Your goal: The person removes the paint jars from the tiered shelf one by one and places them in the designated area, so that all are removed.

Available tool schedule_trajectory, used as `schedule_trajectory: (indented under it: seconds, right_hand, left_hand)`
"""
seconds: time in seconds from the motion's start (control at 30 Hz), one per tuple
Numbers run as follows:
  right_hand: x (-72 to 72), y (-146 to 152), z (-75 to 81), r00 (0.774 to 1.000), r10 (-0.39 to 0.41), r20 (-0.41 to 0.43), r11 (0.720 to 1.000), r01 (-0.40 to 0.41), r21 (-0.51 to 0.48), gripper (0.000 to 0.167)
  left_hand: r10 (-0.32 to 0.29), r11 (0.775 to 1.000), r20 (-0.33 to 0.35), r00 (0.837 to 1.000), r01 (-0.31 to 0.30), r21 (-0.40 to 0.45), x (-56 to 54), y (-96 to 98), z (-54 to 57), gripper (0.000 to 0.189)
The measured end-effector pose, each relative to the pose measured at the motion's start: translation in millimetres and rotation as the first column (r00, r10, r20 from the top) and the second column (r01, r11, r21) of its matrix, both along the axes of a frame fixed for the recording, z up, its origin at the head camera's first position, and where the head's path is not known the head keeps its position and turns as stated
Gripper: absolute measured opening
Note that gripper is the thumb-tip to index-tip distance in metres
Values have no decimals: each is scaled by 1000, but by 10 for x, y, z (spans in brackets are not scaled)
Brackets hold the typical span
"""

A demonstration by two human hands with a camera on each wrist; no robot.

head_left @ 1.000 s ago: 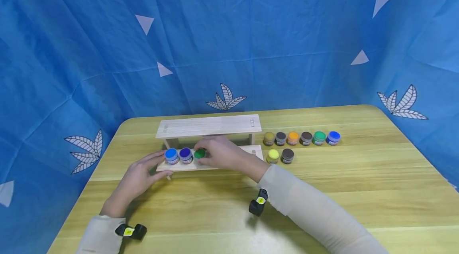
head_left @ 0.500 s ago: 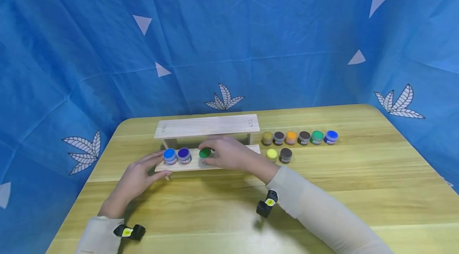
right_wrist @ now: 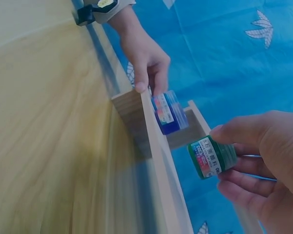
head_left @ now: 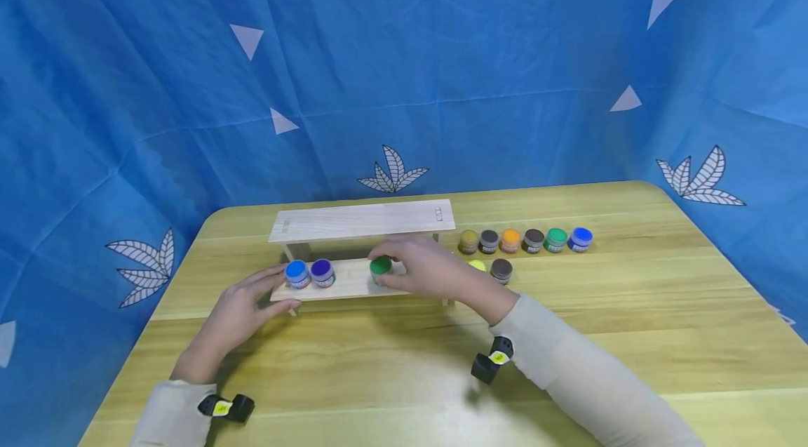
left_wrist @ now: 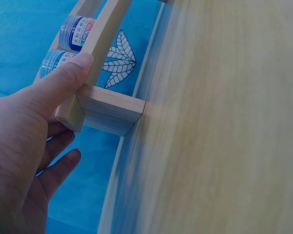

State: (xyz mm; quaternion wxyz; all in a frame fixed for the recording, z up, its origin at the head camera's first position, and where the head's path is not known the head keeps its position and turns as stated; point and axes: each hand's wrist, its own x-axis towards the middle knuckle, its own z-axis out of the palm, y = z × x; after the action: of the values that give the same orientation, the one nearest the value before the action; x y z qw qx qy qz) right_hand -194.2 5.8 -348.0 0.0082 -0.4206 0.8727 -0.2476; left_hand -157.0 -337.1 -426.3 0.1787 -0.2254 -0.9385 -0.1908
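A two-tier wooden shelf [head_left: 360,220] stands on the table, its lower board [head_left: 351,278] in front. My left hand [head_left: 235,321] grips the left end of that board; in the left wrist view the thumb [left_wrist: 68,75] lies along its front edge and the fingers sit on the other side. Close to it, a light blue paint jar [head_left: 297,274] and a purple paint jar [head_left: 322,273] stand side by side on the board. My right hand [head_left: 438,270] holds a green paint jar [right_wrist: 210,157] between thumb and fingers. Whether this jar touches the board I cannot tell.
Right of the shelf, a row of several paint jars includes an orange jar [head_left: 510,241] and a blue jar [head_left: 580,240]. Before them are a dark jar [head_left: 501,270] and a yellow jar [head_left: 477,265], partly hidden by my right arm. A blue curtain [head_left: 404,68] hangs behind.
My right hand has moved right along the lower board with the green paint jar, widening the gap to the purple jar. The left hand keeps its place on the shelf's end.
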Motion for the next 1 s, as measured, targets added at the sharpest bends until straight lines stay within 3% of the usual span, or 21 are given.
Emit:
schedule_trajectory:
  seconds: [0.5,1.0]
  right_hand:
    - [0,357,30,996,-83,31,996,83,10,34]
    - [-11,770,58,986,-156,57,987,159,-39,34]
  left_hand:
    - [-9,1000,-12,1000,9,2,-20,-10,-10,53]
    - [-14,1000,-11,1000,14,6,-17,-5,11,52]
